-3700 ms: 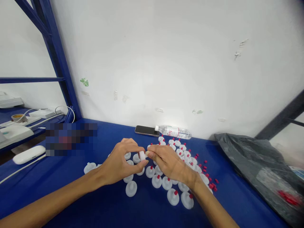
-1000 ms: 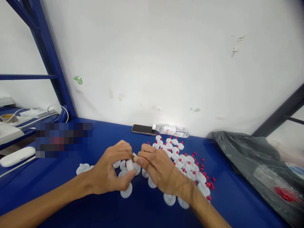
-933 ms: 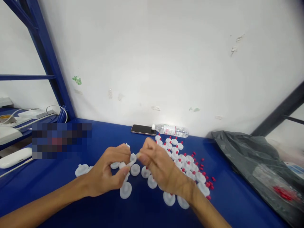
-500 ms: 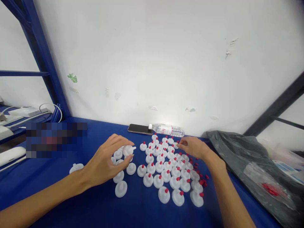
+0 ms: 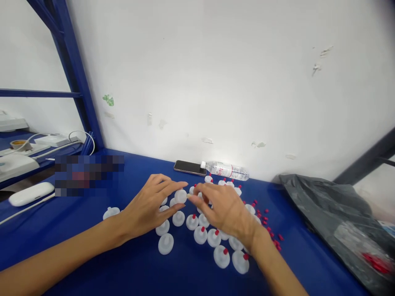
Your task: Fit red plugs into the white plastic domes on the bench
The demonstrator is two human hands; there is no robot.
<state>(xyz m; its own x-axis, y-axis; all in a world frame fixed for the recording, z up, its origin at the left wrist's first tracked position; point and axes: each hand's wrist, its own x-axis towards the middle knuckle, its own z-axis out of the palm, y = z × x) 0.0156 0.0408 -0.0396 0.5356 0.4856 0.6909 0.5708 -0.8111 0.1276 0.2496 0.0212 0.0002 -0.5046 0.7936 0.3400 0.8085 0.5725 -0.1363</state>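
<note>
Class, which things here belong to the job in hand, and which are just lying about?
Apparently in the job:
white disc at left hand
plain white discs
red-capped white discs
loose red caps

Apparently just lying about:
phone
water bottle
white device

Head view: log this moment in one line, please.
left hand: holds white lid; right hand: beside that lid, contact unclear; red-capped lids, loose red caps: on table

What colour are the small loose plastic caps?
The small loose plastic caps are red; see head view.
</note>
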